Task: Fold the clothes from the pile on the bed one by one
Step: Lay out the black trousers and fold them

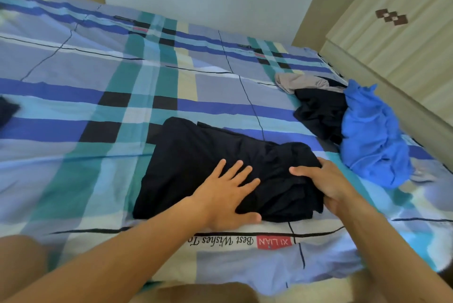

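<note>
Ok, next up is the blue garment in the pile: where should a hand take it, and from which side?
Probably the blue garment's loose far tip, from above. It lies crumpled on the pile's right, overlapping a black garment, so lifting the tip should peel it clear. Both hands are on the black piece in front.

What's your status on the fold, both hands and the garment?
Left hand flat on dark garment. Right hand gripping its bunched right end. Pile waiting at right, apart; nothing in the way.
</note>
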A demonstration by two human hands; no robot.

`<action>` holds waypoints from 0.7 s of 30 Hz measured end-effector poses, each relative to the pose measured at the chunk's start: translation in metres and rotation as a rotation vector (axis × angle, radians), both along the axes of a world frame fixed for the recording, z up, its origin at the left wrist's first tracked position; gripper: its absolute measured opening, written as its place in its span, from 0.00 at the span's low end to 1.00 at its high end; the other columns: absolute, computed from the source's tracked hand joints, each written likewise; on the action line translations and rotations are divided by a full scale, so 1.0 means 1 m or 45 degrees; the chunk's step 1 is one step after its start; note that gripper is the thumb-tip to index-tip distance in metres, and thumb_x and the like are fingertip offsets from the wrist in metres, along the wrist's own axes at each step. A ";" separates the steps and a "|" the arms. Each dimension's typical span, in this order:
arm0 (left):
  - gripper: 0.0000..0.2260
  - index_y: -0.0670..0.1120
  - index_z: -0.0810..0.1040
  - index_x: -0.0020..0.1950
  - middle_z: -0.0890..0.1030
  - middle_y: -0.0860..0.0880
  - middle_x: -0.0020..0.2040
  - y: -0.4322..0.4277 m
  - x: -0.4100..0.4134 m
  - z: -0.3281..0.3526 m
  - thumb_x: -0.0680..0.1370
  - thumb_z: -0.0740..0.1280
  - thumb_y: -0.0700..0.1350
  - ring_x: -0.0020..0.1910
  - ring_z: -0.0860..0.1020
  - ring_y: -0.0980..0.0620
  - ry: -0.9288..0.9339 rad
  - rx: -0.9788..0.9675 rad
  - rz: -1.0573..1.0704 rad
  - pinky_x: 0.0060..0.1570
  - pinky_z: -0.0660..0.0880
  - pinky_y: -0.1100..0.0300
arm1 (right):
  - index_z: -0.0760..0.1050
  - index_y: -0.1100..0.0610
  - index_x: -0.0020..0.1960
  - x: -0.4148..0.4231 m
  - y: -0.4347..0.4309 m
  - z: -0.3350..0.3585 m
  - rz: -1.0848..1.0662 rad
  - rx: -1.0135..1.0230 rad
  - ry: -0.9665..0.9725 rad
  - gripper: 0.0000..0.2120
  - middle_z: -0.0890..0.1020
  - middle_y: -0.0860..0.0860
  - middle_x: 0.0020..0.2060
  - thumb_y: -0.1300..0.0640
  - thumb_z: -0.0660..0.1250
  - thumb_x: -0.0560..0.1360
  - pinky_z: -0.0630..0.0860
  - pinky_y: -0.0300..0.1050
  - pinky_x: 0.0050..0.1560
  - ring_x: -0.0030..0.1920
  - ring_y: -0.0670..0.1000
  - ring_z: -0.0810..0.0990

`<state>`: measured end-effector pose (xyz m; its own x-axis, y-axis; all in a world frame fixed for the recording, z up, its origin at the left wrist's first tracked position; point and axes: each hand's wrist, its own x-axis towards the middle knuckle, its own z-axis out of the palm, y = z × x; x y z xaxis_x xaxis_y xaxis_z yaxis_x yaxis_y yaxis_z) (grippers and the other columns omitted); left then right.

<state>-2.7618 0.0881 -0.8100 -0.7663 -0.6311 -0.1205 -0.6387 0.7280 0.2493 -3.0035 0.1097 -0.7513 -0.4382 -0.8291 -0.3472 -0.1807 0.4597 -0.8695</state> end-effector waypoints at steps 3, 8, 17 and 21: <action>0.32 0.53 0.70 0.75 0.65 0.52 0.78 -0.013 0.007 0.045 0.80 0.46 0.69 0.79 0.57 0.52 0.441 0.741 0.301 0.78 0.51 0.49 | 0.78 0.58 0.58 0.026 -0.009 0.030 0.050 -0.104 0.068 0.23 0.86 0.57 0.49 0.66 0.79 0.65 0.82 0.49 0.44 0.45 0.57 0.86; 0.32 0.48 0.74 0.67 0.84 0.42 0.55 -0.037 0.068 0.105 0.78 0.51 0.70 0.51 0.85 0.43 1.211 1.156 0.849 0.57 0.79 0.45 | 0.70 0.54 0.66 0.107 -0.030 0.088 0.330 -0.244 0.400 0.34 0.78 0.51 0.57 0.62 0.81 0.64 0.80 0.53 0.53 0.53 0.55 0.81; 0.19 0.43 0.79 0.61 0.84 0.43 0.53 -0.049 0.127 0.079 0.74 0.75 0.49 0.50 0.84 0.43 1.077 1.050 1.335 0.53 0.81 0.49 | 0.72 0.50 0.67 0.215 -0.047 0.052 0.705 -0.316 0.269 0.21 0.83 0.48 0.53 0.58 0.70 0.76 0.78 0.47 0.59 0.54 0.48 0.81; 0.23 0.41 0.70 0.68 0.78 0.43 0.61 -0.057 0.120 0.060 0.77 0.71 0.48 0.58 0.78 0.41 0.852 0.622 1.386 0.57 0.76 0.49 | 0.71 0.48 0.69 0.180 -0.046 0.023 0.536 -0.652 0.489 0.17 0.76 0.45 0.65 0.53 0.65 0.81 0.71 0.41 0.65 0.63 0.42 0.74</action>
<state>-2.6422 0.0310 -0.7502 0.0865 -0.9470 -0.3093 -0.4836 -0.3113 0.8180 -2.8234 0.0639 -0.7288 -0.0619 -0.9692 0.2382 -0.5840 -0.1584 -0.7961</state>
